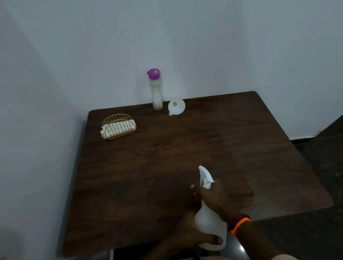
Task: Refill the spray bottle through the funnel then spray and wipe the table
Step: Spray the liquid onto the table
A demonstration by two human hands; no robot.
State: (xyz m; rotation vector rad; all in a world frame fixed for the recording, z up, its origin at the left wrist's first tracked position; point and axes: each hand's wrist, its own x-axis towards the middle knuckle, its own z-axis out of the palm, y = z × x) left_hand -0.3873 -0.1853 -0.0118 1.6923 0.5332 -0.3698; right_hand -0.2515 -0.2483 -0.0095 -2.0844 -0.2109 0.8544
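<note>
Head view: one brown table (168, 151) pushed into a corner of grey-white walls, seen from above the person's hands.
Napkin holder: one gold wire holder (119, 126) with white napkins (104, 133) in it, far left on the table.
Water bottle: one clear bottle with a purple cap (155, 90), standing upright at the far edge, near the middle.
Funnel: one white funnel (176, 106), lying on the table just beside the clear bottle, to its right. It is not in the spray bottle.
Spray bottle: one white spray bottle (208, 217), held over the near edge of the table, close to the person.
Long axis: the bottle leans away from the person, fat end near the body, spray head (205, 177) pointing out over the table.
Left hand: the left hand (190, 232) cups the fat bottom of the bottle, thumb across it. Its grip is holding the bottle.
Right hand: the right hand (216, 199) wraps the neck just under the spray head, with an orange band (240, 224) on the wrist. Its grip is holding the bottle too.
Which way things lie: the funnel and clear bottle are well apart from both hands, straight ahead at the far edge. The right hand looks a bit nearer to them.
My guess: the head seems still on, so it likely has to come off before filling. I cannot tell if the bottle has water in it.
Wet patch: a darker patch (241, 194) shows on the wood, right of the hands.
</note>
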